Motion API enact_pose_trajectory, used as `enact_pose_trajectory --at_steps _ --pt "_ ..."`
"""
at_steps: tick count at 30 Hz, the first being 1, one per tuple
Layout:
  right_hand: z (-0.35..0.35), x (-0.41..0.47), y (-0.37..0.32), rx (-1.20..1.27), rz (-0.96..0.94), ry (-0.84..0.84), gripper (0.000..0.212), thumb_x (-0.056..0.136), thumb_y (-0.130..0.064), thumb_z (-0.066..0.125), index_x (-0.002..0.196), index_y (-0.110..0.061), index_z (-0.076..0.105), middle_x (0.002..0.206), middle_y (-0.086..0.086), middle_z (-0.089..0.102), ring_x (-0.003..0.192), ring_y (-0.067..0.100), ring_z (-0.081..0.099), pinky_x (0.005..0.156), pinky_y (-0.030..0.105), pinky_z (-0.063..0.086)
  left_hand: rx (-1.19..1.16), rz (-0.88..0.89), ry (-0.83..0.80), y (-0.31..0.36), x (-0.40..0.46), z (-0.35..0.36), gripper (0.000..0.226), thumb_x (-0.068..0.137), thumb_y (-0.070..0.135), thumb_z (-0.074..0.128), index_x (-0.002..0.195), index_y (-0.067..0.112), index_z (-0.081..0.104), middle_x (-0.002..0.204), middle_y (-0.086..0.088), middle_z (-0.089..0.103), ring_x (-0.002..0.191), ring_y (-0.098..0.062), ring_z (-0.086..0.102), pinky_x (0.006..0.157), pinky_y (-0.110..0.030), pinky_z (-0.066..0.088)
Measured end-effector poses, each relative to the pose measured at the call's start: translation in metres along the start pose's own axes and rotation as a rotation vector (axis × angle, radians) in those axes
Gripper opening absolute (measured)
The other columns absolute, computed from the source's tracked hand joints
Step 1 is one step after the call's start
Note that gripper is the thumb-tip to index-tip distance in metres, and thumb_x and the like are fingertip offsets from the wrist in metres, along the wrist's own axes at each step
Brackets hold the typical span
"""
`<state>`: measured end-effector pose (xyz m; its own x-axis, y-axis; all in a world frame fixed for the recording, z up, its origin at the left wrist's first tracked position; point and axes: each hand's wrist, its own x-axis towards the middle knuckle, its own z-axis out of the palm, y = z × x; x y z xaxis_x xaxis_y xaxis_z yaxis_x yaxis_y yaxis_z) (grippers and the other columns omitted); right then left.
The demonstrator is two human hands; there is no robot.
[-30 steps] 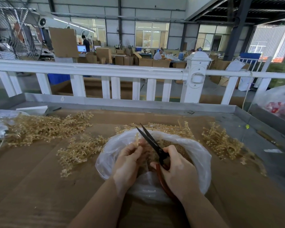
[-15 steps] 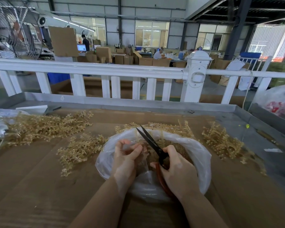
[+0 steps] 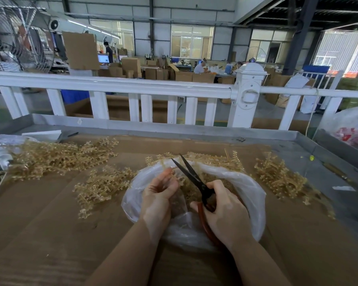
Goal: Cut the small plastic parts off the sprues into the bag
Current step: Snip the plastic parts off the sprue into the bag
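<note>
Lower centre of frame: right hand [image 3: 225, 211] wraps the red handles of the scissors [image 3: 194, 178], blades parted and pointing up-left. Left hand [image 3: 159, 190], just beside the blades, pinches a sprue [image 3: 179, 179] over the open bag [image 3: 250, 193]; that grip is blurred. Uncut sprue piles [image 3: 56, 157] lie at left and right on the cardboard. Risks, as judged: the blade tips sit near the left fingertips [image 3: 170, 172], so a hurried snip could nick them; cut parts could spring past the bag rim.
</note>
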<state>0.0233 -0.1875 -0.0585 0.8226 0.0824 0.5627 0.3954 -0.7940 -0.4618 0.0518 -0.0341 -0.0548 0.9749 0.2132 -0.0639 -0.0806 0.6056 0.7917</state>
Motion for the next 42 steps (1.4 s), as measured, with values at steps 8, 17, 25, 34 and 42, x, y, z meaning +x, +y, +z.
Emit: enact_pose_trajectory --at_steps 8,17,25,34,42 --pt "-0.0028 -0.0002 -0.0031 0.004 -0.050 -0.113 0.041 0.078 -0.055 0.065 0.108 -0.031 0.050 0.101 -0.013 0.061 0.098 0.003 0.055 0.082 0.015 0.044 -0.126 0.040 0.008 0.0031 -0.0035 0.0056 0.034 0.086 -0.019 0.046 0.103 0.005 0.062 0.090 -0.008 0.069 0.077 -0.012 0.070 0.072 -0.022 0.057" --pt "-0.0028 0.0000 -0.0033 -0.037 -0.061 -0.142 0.046 0.078 -0.059 0.062 0.110 -0.028 0.051 0.105 -0.012 0.061 0.101 0.006 0.055 0.083 0.017 0.045 -0.142 0.057 0.026 0.0054 -0.0027 0.0045 0.036 0.085 -0.021 0.045 0.098 0.007 0.064 0.079 -0.004 0.072 0.070 -0.009 0.070 0.063 -0.020 0.057" --pt "-0.0048 -0.0004 -0.0042 -0.049 -0.069 -0.182 0.046 0.080 -0.057 0.060 0.114 -0.029 0.048 0.108 -0.013 0.059 0.105 0.007 0.052 0.084 0.020 0.045 -0.156 0.090 0.025 0.0061 -0.0015 0.0067 0.039 0.087 -0.022 0.039 0.096 0.007 0.062 0.074 0.000 0.073 0.069 -0.006 0.070 0.064 -0.017 0.057" --pt "-0.0030 0.0004 -0.0043 -0.039 -0.067 -0.170 0.047 0.079 -0.061 0.060 0.112 -0.029 0.049 0.105 -0.015 0.060 0.101 0.006 0.054 0.082 0.021 0.046 -0.063 0.108 0.008 0.0027 -0.0023 0.0056 0.037 0.084 -0.023 0.044 0.094 0.007 0.064 0.082 -0.006 0.068 0.072 -0.008 0.069 0.068 -0.018 0.057" --pt "-0.0049 0.0010 -0.0064 -0.021 -0.072 -0.180 0.044 0.080 -0.058 0.062 0.109 -0.027 0.049 0.101 -0.013 0.064 0.094 0.006 0.060 0.075 0.017 0.045 -0.049 0.129 0.010 0.0008 0.0003 0.0026 0.036 0.083 -0.024 0.044 0.091 0.008 0.059 0.072 -0.004 0.053 0.070 -0.011 0.062 0.071 -0.021 0.056"
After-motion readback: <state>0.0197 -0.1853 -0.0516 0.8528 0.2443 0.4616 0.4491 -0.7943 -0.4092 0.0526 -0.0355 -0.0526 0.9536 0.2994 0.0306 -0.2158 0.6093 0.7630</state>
